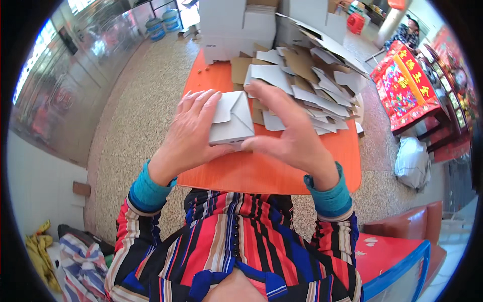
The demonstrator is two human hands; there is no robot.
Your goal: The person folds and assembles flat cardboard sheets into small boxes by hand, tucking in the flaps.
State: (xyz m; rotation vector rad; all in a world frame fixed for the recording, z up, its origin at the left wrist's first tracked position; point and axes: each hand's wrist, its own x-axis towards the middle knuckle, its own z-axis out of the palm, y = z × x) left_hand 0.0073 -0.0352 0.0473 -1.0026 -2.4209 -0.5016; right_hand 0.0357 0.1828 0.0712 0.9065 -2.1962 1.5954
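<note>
A small white cardboard box point(237, 132) with folded top flaps sits on the orange table in front of me. My left hand point(188, 128) grips its left side, fingers over the far left edge and thumb along the near side. My right hand point(292, 128) is at the box's right side, fingers and thumb spread apart and slightly blurred. The thumb tip is close to the near right corner; whether it touches cannot be told. Just beyond lies a heap of flattened white and brown box blanks point(307, 83).
Large white cartons point(236, 35) stand at the far end of the orange table point(221, 176). To the right are a red embroidered cloth point(405, 88) over a stand and a white bag point(412, 162) on the floor. Blue water jugs point(155, 29) stand far left. A person sits far right.
</note>
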